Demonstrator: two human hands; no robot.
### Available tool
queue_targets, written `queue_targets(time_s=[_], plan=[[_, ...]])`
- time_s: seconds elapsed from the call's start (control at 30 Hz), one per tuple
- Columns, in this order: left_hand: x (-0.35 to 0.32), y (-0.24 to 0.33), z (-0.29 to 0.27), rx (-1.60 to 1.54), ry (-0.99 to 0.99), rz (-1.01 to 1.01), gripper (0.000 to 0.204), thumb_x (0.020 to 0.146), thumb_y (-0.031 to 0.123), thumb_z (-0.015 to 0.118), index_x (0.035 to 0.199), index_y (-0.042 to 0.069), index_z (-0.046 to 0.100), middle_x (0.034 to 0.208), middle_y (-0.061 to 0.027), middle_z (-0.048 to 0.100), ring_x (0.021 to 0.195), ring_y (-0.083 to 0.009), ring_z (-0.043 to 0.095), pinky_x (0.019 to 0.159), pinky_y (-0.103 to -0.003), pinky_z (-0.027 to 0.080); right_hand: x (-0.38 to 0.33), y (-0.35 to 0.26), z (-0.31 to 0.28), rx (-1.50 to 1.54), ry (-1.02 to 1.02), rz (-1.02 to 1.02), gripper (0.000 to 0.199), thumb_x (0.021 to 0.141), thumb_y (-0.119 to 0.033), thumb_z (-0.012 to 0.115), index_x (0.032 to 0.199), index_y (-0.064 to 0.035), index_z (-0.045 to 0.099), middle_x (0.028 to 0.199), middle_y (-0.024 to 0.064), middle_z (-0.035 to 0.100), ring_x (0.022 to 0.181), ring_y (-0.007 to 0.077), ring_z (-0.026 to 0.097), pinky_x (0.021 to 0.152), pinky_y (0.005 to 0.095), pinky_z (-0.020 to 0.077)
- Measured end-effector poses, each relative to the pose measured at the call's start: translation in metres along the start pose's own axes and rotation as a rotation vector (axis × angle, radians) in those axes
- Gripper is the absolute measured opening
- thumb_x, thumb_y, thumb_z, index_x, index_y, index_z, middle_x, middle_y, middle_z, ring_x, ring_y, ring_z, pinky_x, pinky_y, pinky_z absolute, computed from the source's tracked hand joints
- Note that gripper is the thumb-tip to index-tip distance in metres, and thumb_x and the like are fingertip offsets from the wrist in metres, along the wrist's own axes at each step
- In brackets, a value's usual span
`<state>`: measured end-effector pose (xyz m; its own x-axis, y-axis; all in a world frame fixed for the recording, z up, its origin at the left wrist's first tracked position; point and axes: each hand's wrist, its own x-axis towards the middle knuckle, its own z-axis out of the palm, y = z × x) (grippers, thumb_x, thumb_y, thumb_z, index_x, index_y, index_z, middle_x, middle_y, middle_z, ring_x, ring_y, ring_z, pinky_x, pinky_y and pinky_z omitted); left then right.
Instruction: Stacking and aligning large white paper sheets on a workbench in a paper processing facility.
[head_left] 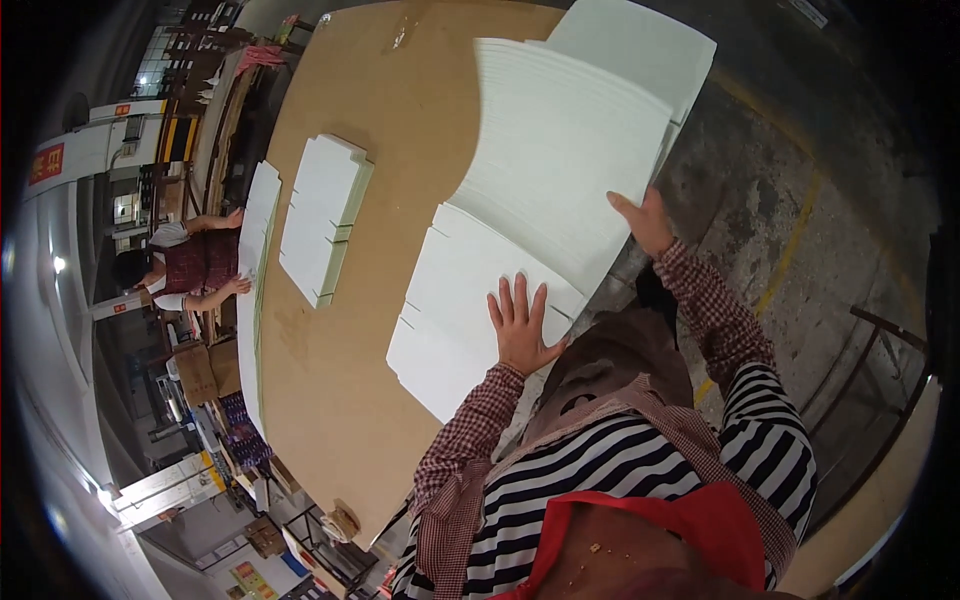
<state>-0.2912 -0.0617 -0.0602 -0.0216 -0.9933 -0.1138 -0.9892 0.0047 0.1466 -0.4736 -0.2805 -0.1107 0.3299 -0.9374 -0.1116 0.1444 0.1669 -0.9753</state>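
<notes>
My left hand [520,325] lies flat, fingers spread, on the near white die-cut cardboard sheet [460,300] at the table's edge. My right hand [645,220] grips the right edge of a fanned stack of white sheets [560,140] that overlaps the near sheet. Another white pile [640,40] lies beyond the fan. Both hands rest on the brown worktable [390,150].
A smaller stack of white die-cut sheets [325,215] sits mid-table, and a long white stack [255,290] runs along the far side. A person in a checked top [195,265] works there. Concrete floor with a yellow line [790,250] lies to my right.
</notes>
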Motion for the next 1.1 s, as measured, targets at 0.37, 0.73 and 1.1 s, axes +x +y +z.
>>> queue_targets(time_s=[0.37, 0.73, 1.1], plan=[[-0.002, -0.001, 0.001, 0.004, -0.008, -0.015, 0.090, 0.068, 0.057, 0.056, 0.137, 0.007, 0.027, 0.145, -0.0230, 0.009, 0.134, -0.0435, 0.002, 0.103, -0.059, 0.001, 0.012, 0.001, -0.008, 0.203, -0.018, 0.145, 0.038, 0.082, -0.015, 0.061, 0.112, 0.0060, 0.051, 0.103, 0.0125, 0.059, 0.092, 0.0196, 0.057, 0.080, 0.0308, 0.0456], [-0.008, -0.004, 0.000, -0.029, 0.034, 0.020, 0.089, 0.070, 0.056, 0.057, 0.137, 0.007, 0.026, 0.145, -0.0233, 0.009, 0.134, -0.0437, 0.002, 0.102, -0.060, 0.001, 0.013, -0.001, -0.007, 0.399, -0.020, 0.158, 0.038, 0.083, -0.014, 0.060, 0.114, 0.0051, 0.050, 0.102, 0.0083, 0.059, 0.089, 0.0168, 0.056, 0.079, 0.0308, 0.0453], [-0.014, -0.006, 0.001, -0.020, 0.008, 0.004, 0.089, 0.071, 0.054, 0.058, 0.138, 0.007, 0.024, 0.145, -0.0224, 0.009, 0.134, -0.0432, 0.002, 0.103, -0.059, 0.000, 0.002, -0.002, -0.009, 0.075, -0.056, 0.065, 0.031, 0.085, -0.018, 0.058, 0.104, 0.0053, 0.055, 0.093, 0.0093, 0.061, 0.082, 0.0147, 0.056, 0.073, 0.0300, 0.0462]])
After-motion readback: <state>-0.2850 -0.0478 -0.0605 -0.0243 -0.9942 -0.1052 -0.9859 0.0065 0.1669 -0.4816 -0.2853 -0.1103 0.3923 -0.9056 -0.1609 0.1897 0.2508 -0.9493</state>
